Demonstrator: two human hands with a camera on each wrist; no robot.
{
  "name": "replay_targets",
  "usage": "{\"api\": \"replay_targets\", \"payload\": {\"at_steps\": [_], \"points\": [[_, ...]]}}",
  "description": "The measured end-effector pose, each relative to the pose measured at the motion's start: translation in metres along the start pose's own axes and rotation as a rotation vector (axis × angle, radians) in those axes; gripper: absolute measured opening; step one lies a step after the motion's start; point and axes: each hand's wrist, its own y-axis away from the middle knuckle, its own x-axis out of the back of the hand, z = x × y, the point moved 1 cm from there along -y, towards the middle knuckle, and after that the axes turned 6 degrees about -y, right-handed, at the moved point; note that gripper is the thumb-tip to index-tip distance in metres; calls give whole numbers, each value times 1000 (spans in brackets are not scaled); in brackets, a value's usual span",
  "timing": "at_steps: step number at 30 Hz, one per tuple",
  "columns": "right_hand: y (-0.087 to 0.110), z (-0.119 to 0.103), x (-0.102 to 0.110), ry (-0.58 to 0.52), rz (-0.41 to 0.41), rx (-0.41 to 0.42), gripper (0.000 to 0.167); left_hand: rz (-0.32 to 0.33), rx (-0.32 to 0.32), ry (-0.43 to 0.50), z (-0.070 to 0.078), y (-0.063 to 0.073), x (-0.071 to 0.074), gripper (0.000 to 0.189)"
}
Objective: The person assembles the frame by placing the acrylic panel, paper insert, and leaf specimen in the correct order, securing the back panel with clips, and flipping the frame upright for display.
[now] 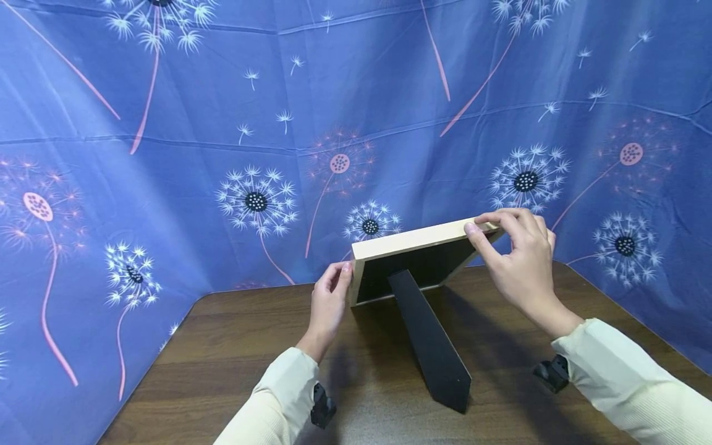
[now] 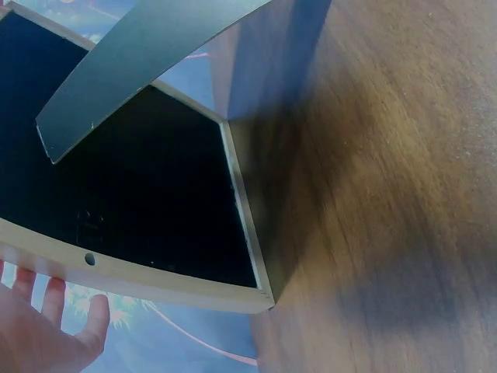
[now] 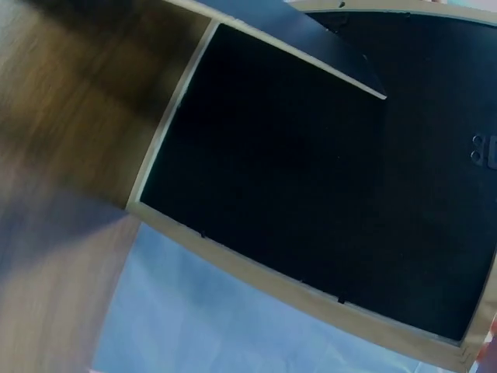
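A picture frame (image 1: pixel 414 240) with a pale wood edge leans with its black back (image 2: pixel 178 202) facing me. Its black easel leg (image 1: pixel 428 340) slants down to the tabletop on the near side. My left hand (image 1: pixel 325 306) holds the frame's left side edge, with thumb and forefinger right at the wood. In the left wrist view, its fingers (image 2: pixel 53 303) reach the outer side of the frame. At the upper right corner, my right hand (image 1: pixel 523 262) grips the top edge, fingers over it and thumb on the near face. The right hand is outside the right wrist view.
The frame stands on a dark wood table (image 1: pixel 233 364). A blue cloth (image 1: pixel 183 179) printed with dandelions hangs behind and along both sides of the table. Small black devices, one of them a camera (image 1: pixel 322 408), sit at both wrists below the pale sleeves (image 1: pixel 617 371).
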Motion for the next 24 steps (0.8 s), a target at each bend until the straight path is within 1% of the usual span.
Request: {"api": "replay_targets", "payload": {"at_steps": [3, 6, 9, 13, 17, 21, 24], "points": [[-1, 0, -1, 4, 0, -54, 31, -26, -3, -7, 2, 2, 0, 26], [-3, 2, 0, 1, -2, -80, 31, -52, -11, -9, 4, 4, 0, 26], [-4, 4, 1, -3, -8, -89, 31, -71, -18, -17, 7, 7, 0, 26], [-6, 7, 3, -3, -27, -105, 30, -93, -41, -53, 11, 12, 0, 26], [-8, 14, 4, -7, -38, -120, 30, -115, -58, -81, 13, 18, -3, 24], [-11, 20, 5, -10, -30, -118, 29, -148, -77, -84, 16, 21, -7, 21], [-13, 20, 7, -5, -13, -112, 27, -174, -90, -71, 17, 23, -8, 21]]}}
